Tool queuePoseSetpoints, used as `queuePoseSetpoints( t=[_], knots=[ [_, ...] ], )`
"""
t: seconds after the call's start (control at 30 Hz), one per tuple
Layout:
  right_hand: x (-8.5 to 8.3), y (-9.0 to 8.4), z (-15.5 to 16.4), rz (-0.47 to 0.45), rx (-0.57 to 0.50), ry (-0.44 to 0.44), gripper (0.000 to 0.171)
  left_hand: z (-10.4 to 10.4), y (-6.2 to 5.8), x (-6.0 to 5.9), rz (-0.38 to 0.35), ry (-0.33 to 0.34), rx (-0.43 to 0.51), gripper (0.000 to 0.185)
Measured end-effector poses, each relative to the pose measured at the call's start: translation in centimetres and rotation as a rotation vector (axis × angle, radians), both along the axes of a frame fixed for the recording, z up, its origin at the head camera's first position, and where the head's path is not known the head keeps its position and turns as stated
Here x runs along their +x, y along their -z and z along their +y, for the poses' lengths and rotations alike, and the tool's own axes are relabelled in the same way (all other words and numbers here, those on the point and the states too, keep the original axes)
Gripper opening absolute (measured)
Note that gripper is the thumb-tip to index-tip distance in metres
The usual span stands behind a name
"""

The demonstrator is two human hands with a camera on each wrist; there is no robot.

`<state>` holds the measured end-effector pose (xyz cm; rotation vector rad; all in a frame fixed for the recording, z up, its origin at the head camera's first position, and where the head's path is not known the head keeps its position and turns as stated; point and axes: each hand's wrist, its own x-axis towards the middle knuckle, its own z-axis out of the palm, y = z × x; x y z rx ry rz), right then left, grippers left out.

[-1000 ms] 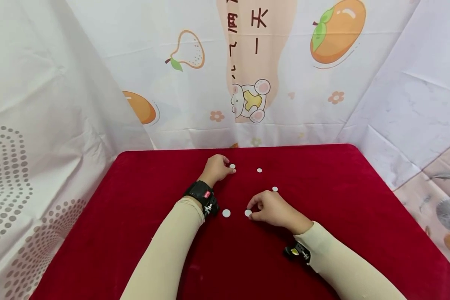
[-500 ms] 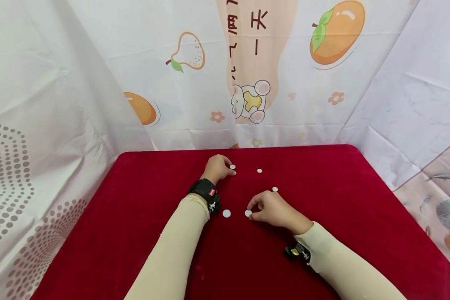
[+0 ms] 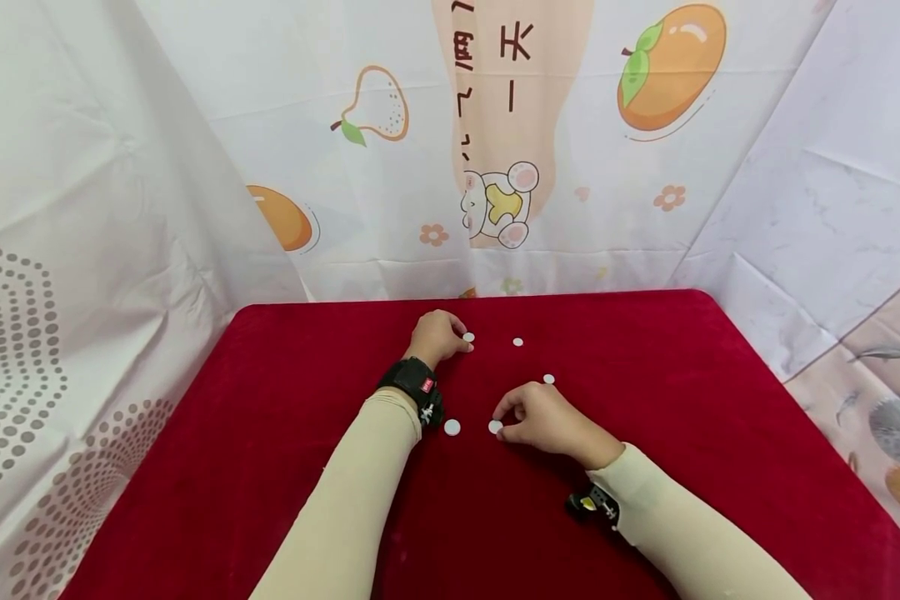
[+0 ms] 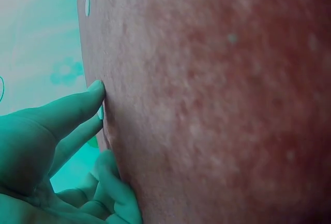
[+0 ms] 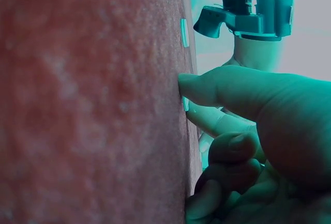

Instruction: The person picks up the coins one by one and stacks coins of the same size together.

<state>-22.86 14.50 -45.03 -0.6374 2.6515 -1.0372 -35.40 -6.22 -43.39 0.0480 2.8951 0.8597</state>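
Discs are lying flat on red velvet cloth (image 3: 270, 433), five visible, both hands are working them. Going left to right:

Left hand (image 3: 435, 337) is sitting at the far side of the table, fingers curled narrow, fingertips pinching at far-left disc (image 3: 468, 337). In the left wrist view index fingertip (image 4: 97, 87) is pressing into the cloth with the disc edge-on just under it, so I can't tell if it's actually off the surface. Risk: disc is thin and flush to the nap, nail is likely sliding over the edge and pushing it away instead of lifting it.

Loose disc (image 3: 452, 427) is lying just beside the left wrist camera (image 3: 416, 390). Risk: wrist or strap is dragging across it if the arm pulls back low.

Right hand (image 3: 543, 417) is nearer the body, fingers curled tight, thumb and index closing on near disc (image 3: 495, 427). Right wrist view shows the same edge-on contact (image 5: 185, 103). Same slip risk, plus velvet bunching under the fingertip.

Far-middle disc (image 3: 518, 342) and right disc (image 3: 548, 379) are sitting apart from both hands; right disc is close to the knuckles, so it's getting knocked if that hand lifts outward
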Motion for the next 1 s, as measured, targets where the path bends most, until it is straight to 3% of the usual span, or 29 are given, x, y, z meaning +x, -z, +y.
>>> queuePoseSetpoints(
  t=[0.37,1.0],
  knots=[
    [-0.1,0.1,0.0,0.007,0.007,-0.012,0.010,1.0,0.8,-0.5,-0.002,-0.040,0.010,0.024],
    [-0.1,0.1,0.0,0.001,0.012,-0.001,0.011,1.3,0.6,0.2,0.017,-0.090,0.044,0.013]
  ],
)
